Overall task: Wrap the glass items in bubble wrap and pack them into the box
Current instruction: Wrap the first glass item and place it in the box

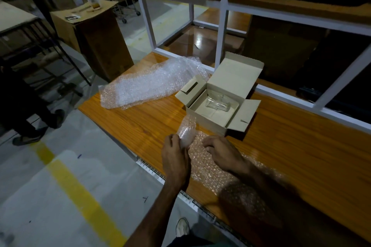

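On the wooden worktop (281, 156) a sheet of bubble wrap (208, 166) lies beneath both hands. The left hand (174, 156) curls its fingers round the sheet's raised, rolled end, while the right hand (222, 154) presses curled fingers onto the sheet. Just beyond, the open cardboard box (206, 118) holds a clear glass item (217, 104). A second bubble wrap sheet (148, 84) lies left of the box.
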Available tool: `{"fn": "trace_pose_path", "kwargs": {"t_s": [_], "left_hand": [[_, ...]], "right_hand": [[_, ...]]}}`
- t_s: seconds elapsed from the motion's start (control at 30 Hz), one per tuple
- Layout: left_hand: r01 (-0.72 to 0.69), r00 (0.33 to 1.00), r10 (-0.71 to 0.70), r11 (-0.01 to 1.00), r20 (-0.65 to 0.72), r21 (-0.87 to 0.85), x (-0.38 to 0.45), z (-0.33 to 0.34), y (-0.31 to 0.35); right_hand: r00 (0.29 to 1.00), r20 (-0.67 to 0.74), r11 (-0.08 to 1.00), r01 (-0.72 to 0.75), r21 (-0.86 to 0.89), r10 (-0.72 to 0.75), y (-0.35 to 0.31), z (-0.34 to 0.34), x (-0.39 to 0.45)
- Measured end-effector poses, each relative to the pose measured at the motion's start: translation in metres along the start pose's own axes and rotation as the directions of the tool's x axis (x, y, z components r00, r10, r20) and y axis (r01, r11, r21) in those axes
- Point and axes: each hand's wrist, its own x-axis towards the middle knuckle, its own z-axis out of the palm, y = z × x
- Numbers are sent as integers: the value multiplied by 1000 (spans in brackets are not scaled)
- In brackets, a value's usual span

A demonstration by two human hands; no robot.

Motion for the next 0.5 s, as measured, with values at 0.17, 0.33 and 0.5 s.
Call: {"fn": "trace_pose_path", "kwargs": {"t_s": [0.17,0.33,0.5], "left_hand": [[-244,968,249,963,-36,114,-16,0,-13],[-262,965,262,965,-20,13,-16,0,-14],[-165,985,169,976,17,-142,-14,-5,9]], "right_hand": [[999,11,997,-34,66,33,18,-1,-17],[998,60,997,-8,74,3,22,-6,-26],[991,75,988,119,-95,-112,35,-5,-37]]}}
